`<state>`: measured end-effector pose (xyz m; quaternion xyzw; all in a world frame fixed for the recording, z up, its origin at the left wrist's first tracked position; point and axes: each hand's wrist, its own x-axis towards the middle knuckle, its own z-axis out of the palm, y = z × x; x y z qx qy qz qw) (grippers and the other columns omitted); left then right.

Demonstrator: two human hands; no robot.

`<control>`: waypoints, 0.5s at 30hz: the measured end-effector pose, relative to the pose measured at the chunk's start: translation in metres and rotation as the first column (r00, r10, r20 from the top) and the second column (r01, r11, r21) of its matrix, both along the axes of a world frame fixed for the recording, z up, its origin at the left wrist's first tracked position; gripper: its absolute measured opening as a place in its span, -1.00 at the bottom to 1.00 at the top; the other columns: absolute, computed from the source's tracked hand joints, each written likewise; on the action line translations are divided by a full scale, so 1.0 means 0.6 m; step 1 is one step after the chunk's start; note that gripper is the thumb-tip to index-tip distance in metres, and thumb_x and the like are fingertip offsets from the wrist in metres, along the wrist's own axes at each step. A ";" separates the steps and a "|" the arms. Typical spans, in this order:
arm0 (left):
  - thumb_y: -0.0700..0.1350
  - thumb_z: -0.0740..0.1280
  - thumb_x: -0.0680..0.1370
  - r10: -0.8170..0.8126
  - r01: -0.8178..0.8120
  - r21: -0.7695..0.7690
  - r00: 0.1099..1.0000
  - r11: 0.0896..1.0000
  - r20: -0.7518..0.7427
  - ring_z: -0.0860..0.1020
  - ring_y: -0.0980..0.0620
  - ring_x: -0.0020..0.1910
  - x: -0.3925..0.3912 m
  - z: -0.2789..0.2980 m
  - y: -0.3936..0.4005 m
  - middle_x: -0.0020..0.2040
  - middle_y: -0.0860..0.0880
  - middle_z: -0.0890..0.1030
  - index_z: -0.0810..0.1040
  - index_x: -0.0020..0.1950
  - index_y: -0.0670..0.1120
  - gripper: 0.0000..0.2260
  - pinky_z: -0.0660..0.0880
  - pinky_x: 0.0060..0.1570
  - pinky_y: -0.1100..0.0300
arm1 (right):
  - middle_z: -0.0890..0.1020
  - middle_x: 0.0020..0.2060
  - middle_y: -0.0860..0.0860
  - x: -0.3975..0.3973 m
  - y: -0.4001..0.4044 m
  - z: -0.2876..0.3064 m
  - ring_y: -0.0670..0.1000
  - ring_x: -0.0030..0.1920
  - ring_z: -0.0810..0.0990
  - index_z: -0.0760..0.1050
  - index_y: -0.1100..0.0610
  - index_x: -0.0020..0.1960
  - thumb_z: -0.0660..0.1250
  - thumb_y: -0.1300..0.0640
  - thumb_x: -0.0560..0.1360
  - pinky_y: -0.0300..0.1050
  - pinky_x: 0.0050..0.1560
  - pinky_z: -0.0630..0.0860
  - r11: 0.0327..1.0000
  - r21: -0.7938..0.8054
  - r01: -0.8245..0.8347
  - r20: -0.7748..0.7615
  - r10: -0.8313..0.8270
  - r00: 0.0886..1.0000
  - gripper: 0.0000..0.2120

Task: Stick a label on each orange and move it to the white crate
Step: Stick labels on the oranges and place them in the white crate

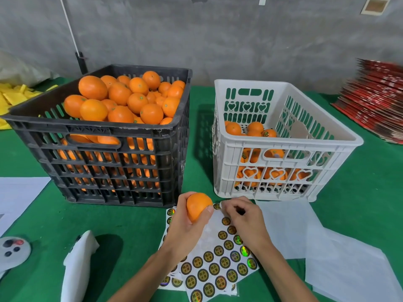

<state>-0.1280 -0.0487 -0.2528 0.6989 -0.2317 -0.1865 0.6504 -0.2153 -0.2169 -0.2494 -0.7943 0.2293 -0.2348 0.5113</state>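
Filling the upper left of the frame, the black crate stood heaped with unlabelled oranges on the green tabletop. At centre right the white crate held only a low layer of fruit, some showing round stickers.

At lower centre the left hand cupped one orange, fingers curled round it just in front of the white crate. That fruit looked firm and fairly heavy for its size, with a waxy, pebbled skin; I judged a whole-palm grip safest, leaving the top bare for a sticker.

Beside it, the right hand pinched at the top edge of the label sheet, apparently peeling one label, though the label itself was hidden. Thin and flimsy, such labels would lift best by the rim. The gold-and-black rounds bore Chinese characters, seemingly "精选水果".
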 end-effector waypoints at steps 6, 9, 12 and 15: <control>0.22 0.44 0.53 -0.046 0.041 -0.138 0.998 0.990 -0.033 0.64 0.11 0.09 -0.011 0.032 -0.009 0.10 0.23 0.59 0.45 0.26 0.26 -0.65 0.62 -0.01 0.20 | 0.67 -0.01 -0.13 0.004 0.073 0.067 -0.11 0.08 0.64 0.73 -0.14 -0.03 0.47 0.03 0.54 -0.36 0.08 0.50 0.999 0.039 0.035 0.254 -0.043 0.966 -0.92; 0.26 0.45 0.50 -0.075 0.055 -0.230 0.994 0.972 -0.082 0.66 0.03 0.08 -0.010 0.064 -0.007 0.15 0.08 0.61 0.50 0.27 0.19 -0.60 0.62 -0.01 0.15 | 0.62 0.10 -0.15 -0.008 0.082 0.100 -0.10 0.20 0.59 0.71 -0.16 0.12 0.39 0.00 0.60 -0.34 0.13 0.51 0.999 -0.040 -0.025 0.292 0.035 0.956 -0.84; 0.39 0.39 0.45 -0.127 0.093 -0.258 0.985 0.962 -0.120 0.67 0.02 0.12 0.000 0.108 -0.005 0.17 0.07 0.63 0.50 0.31 0.25 -0.51 0.60 0.05 0.14 | 0.38 0.42 -0.27 -0.018 0.079 0.125 -0.14 0.46 0.36 0.40 -0.15 0.49 0.26 -0.12 0.63 -0.30 0.37 0.40 0.917 -0.380 -0.122 0.148 0.190 0.970 -0.56; 0.49 0.28 0.45 -0.213 0.185 -0.234 0.972 0.955 -0.098 0.71 0.04 0.09 0.003 0.174 -0.028 0.09 0.19 0.67 0.47 0.27 0.41 -0.56 0.62 0.03 0.19 | 0.24 0.54 -0.24 -0.013 0.069 0.162 -0.23 0.52 0.24 0.12 -0.12 0.60 0.30 -0.32 0.50 -0.31 0.44 0.27 0.782 -0.623 0.003 0.114 0.088 0.990 -0.23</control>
